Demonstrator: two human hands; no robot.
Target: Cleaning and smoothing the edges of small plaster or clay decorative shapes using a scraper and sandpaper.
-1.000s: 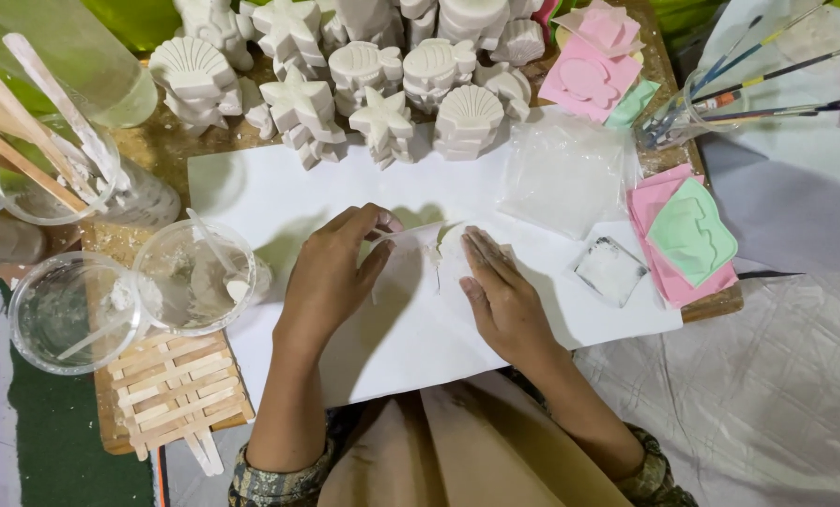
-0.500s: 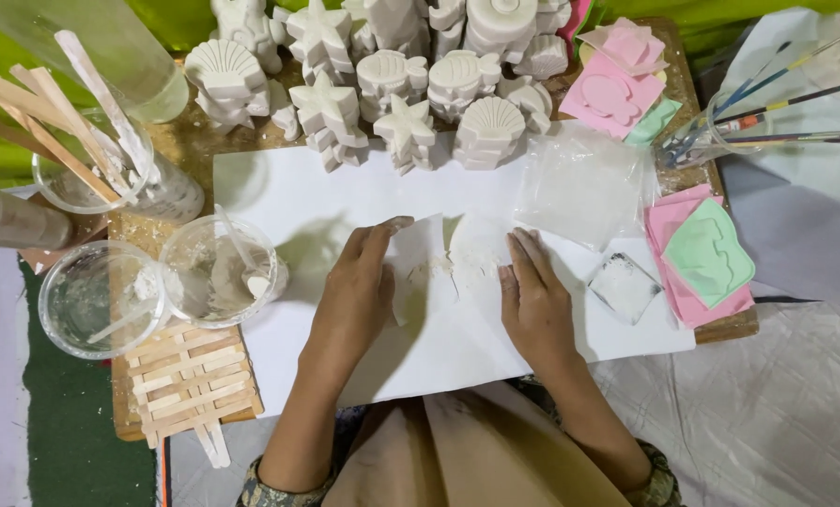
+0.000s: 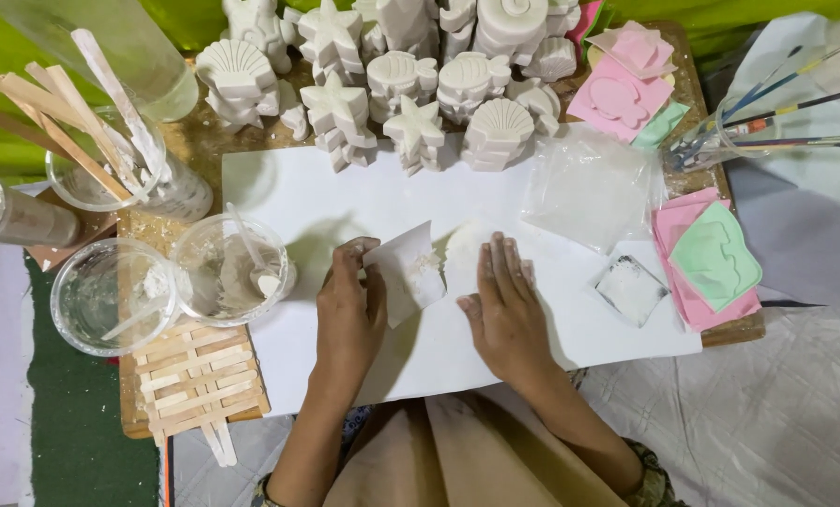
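My left hand (image 3: pixel 349 314) pinches a white square piece (image 3: pixel 404 274) by its left edge, tilted up off the white sheet (image 3: pixel 345 202). My right hand (image 3: pixel 504 314) lies flat just right of it, fingers straight and together, pressing a white cast (image 3: pixel 462 253), with plaster shell and starfish casts (image 3: pixel 415 131) beyond.

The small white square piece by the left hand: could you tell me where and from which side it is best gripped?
Probably by its near left edge, coming from the left. The white square piece is thin and tilted, with that edge already at the left hand's fingertips, while the right hand lies flat on the white sheet, blocking the other side.
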